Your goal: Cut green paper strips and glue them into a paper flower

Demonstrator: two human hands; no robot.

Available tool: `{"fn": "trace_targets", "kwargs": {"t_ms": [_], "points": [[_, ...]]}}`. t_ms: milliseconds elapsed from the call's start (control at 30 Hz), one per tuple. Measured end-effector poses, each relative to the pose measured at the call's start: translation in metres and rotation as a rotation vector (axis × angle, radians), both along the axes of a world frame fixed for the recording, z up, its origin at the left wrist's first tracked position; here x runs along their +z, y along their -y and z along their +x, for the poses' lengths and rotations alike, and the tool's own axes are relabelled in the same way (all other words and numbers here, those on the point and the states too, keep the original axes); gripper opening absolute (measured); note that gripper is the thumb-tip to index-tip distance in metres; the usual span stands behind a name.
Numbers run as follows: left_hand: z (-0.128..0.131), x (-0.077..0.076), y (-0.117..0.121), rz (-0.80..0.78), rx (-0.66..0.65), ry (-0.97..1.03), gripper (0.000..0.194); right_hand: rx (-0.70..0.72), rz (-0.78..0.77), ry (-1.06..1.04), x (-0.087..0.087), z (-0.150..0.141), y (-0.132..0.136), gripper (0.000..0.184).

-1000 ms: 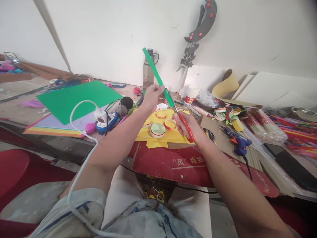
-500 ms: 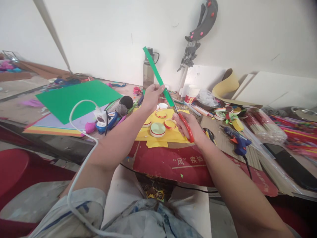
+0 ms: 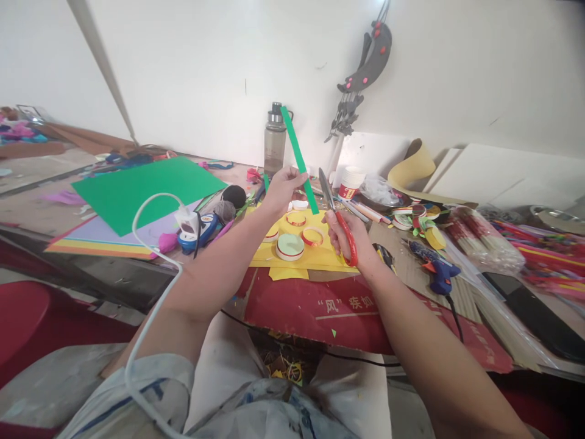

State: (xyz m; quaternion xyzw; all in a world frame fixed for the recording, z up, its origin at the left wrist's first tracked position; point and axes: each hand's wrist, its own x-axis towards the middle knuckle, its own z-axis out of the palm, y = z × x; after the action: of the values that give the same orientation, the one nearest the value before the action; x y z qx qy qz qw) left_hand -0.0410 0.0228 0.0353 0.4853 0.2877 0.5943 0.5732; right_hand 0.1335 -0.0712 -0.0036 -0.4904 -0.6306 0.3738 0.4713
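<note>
Head view: from where I'm standing, the red cardboard (image 3: 292, 311) spreads along the near edge of the worktop, likely laid there to protect it. Off to the left, the big green sheet (image 3: 146, 189) lies over other coloured sheets, probably kept aside to leave working room. Yellow paper (image 3: 289, 274) lies on the cardboard, with a grey bottle (image 3: 274, 149) standing behind, near the wall. The right hand (image 3: 361, 235) has its fingers wrapped round the red handles of the scissors (image 3: 328, 192), blades pointing up and away, presumably to keep them near the paper. The left hand (image 3: 284, 190) pinches the green strip (image 3: 295, 143) below its middle, seemingly to steady it while leaving both ends free. The strip is raised above the yellow paper, slim, straight-edged, flat and bright, slanting upward; its lower end sits just beside the blades, apart from them.
</note>
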Motion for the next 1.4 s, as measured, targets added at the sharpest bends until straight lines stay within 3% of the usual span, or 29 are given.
{"fn": "trace_targets", "kwargs": {"t_ms": [300, 433, 700, 933, 1400], "points": [[0.002, -0.002, 0.004, 0.040, -0.182, -0.073, 0.030, -0.081, 0.015, -0.133, 0.009, -0.002, -0.003, 0.064], [0.003, -0.004, 0.004, 0.012, -0.205, -0.071, 0.017, -0.078, 0.037, -0.146, 0.005, -0.001, -0.005, 0.062], [0.004, 0.000, 0.003, -0.007, -0.172, -0.007, 0.018, 0.014, 0.141, -0.116, 0.006, -0.003, -0.004, 0.064], [0.002, 0.004, 0.003, -0.031, -0.069, -0.027, 0.033, 0.075, 0.016, 0.042, 0.008, -0.002, -0.001, 0.066], [0.009, -0.001, 0.006, -0.002, -0.074, -0.043, 0.029, 0.080, -0.013, 0.069, 0.008, -0.002, 0.002, 0.068]]}}
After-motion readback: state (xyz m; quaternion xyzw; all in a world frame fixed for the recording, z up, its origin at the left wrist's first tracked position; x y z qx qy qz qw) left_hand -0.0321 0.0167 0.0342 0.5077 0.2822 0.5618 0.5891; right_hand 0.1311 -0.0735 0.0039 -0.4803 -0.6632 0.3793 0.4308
